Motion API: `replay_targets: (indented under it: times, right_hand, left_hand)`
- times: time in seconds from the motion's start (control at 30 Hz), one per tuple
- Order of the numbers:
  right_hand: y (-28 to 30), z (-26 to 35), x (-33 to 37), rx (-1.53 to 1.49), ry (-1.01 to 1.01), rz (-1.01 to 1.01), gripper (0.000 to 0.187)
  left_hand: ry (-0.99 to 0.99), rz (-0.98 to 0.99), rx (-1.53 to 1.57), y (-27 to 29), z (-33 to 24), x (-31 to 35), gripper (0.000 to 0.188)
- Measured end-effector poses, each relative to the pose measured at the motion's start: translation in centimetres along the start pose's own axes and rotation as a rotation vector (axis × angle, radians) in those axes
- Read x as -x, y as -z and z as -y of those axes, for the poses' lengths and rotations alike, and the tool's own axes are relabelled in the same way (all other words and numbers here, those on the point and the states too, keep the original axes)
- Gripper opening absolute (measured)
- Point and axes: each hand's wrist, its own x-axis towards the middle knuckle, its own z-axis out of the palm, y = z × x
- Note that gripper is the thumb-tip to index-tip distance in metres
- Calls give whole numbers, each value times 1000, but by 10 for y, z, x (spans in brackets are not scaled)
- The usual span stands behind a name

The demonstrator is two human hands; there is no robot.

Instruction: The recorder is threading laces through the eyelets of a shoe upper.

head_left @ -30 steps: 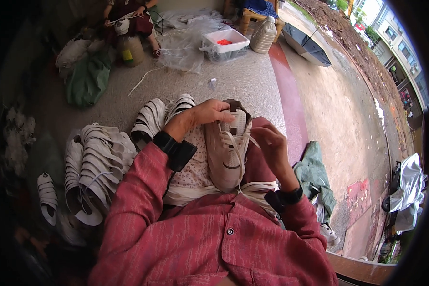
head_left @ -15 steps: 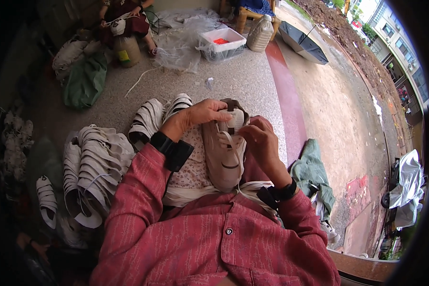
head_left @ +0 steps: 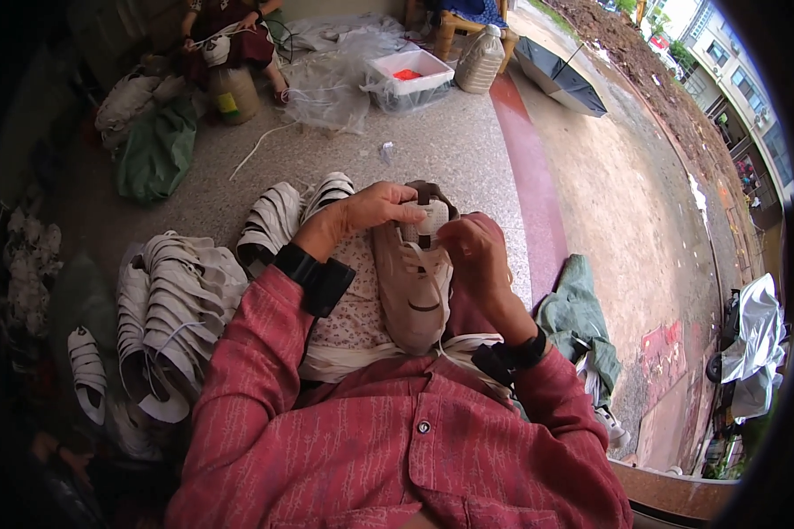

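A beige-white sneaker (head_left: 410, 304) rests on my lap, its toe toward me and its dark-lined opening away from me. My left hand (head_left: 375, 207) is closed on the opening's left side, the thumb over the pale tongue (head_left: 432, 216). A white shoelace (head_left: 429, 270) runs through the lower eyelets and loops loosely over the front. At the right row of eyelets, the fingers of my right hand (head_left: 478, 251) pinch together on the shoelace; the bit between the fingertips is mostly hidden. A flowered cloth (head_left: 348, 309) covers my lap beneath the shoe.
Stacked white shoe uppers (head_left: 185, 295) lie at left, with more uppers (head_left: 273, 216) just beyond my left forearm. Green cloth (head_left: 578, 304) lies at right. Farther off are a white foam box (head_left: 423, 66), a plastic jug (head_left: 481, 62), an umbrella (head_left: 556, 79) and a seated person (head_left: 234, 35) handling a shoe.
My right hand has shifted slightly up and left, its fingers turning in at the eyelets. My left hand keeps its hold, and the sneaker has barely moved.
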Motion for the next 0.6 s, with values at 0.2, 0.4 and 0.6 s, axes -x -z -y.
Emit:
replay_targets:
  times: [0.2,0.4,0.6]
  right_hand:
    - [0,4,8,-44,34,16,10]
    - [0,7,3,118,176,-86,16]
    - [10,21,2,244,219,0,19]
  left_hand:
    - [-30,-4,29,1,5,0,39]
    - [-52,1,88,-3,3,3,40]
    - [-128,-12,83,-4,8,3,45]
